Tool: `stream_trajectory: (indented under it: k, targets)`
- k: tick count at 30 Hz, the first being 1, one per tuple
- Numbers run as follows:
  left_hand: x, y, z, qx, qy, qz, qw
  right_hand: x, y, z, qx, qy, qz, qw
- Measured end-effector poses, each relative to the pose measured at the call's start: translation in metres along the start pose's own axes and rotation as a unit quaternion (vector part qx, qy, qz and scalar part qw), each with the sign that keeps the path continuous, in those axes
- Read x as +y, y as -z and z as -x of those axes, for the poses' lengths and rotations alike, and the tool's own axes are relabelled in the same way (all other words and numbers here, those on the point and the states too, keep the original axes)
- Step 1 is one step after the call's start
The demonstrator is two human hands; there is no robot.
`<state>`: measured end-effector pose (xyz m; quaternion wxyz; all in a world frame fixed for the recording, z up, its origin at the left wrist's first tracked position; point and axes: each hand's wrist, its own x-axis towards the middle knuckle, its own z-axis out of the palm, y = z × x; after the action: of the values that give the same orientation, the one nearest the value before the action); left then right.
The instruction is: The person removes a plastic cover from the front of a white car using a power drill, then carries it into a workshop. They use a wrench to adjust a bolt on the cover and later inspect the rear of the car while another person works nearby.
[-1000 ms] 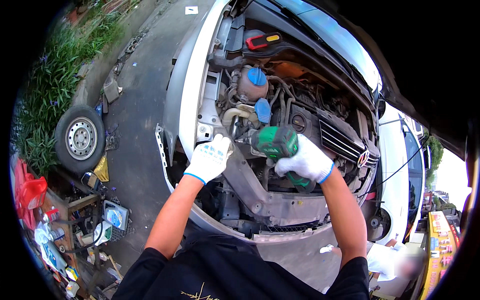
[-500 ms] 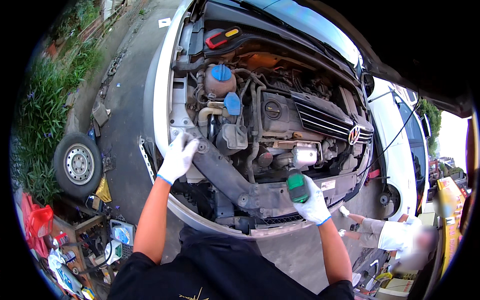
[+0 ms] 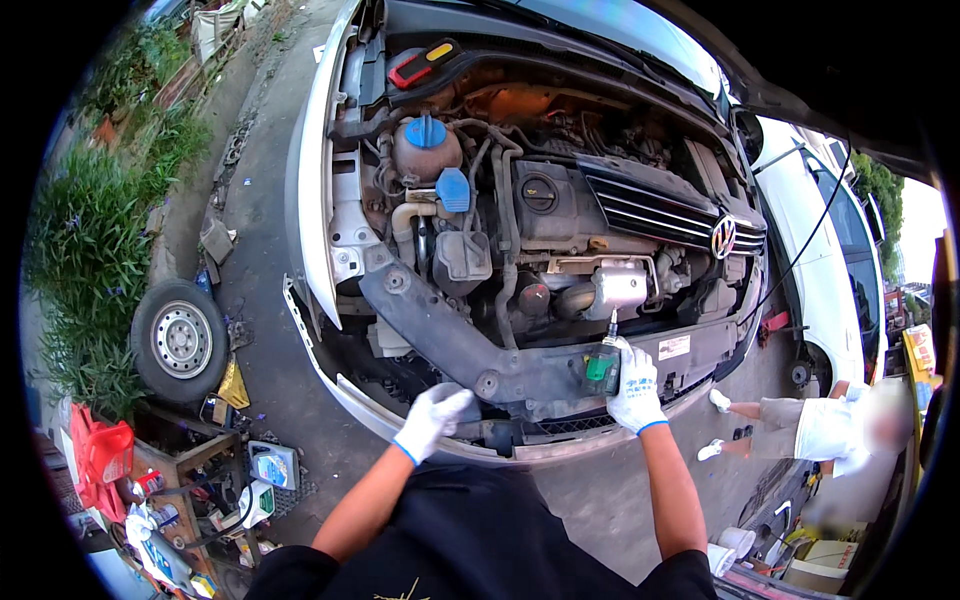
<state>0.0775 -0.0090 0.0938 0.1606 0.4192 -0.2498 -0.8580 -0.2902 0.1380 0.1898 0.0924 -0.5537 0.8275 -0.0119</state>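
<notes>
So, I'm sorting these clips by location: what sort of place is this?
Probably an outdoor car repair spot: there's an exposed car engine, a loose wheel by the greenery, and a green power drill in the person's gloved right hand.

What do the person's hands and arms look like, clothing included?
The left hand and right hand wear white gloves with blue cuff edges; blue print marks the back of the right glove. The forearms are bare below short black sleeves.
</notes>
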Motion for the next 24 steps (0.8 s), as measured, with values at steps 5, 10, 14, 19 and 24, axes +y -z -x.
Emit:
stream_trajectory:
  k: [5, 10, 14, 19, 24]
  targets:
    - [-0.010, -0.025, -0.028, 0.019, 0.011, -0.037, 0.999, -0.004, 0.000, 0.002, -0.001, -0.008, 0.007, 1.000]
    - [-0.022, -0.026, -0.033, 0.010, -0.019, -0.073, 0.997, -0.006, 0.002, 0.006, 0.002, -0.017, 0.022, 1.000]
    - [-0.019, -0.029, -0.034, 0.020, -0.055, -0.123, 0.991, -0.006, 0.002, 0.006, -0.008, -0.026, 0.040, 0.999]
    - [-0.023, -0.027, -0.035, -0.010, -0.046, -0.036, 0.998, -0.009, -0.002, 0.014, -0.016, -0.050, 0.068, 0.996]
    - [-0.034, -0.016, -0.045, -0.062, -0.010, 0.037, 0.997, -0.008, -0.007, 0.019, -0.018, -0.066, 0.009, 0.998]
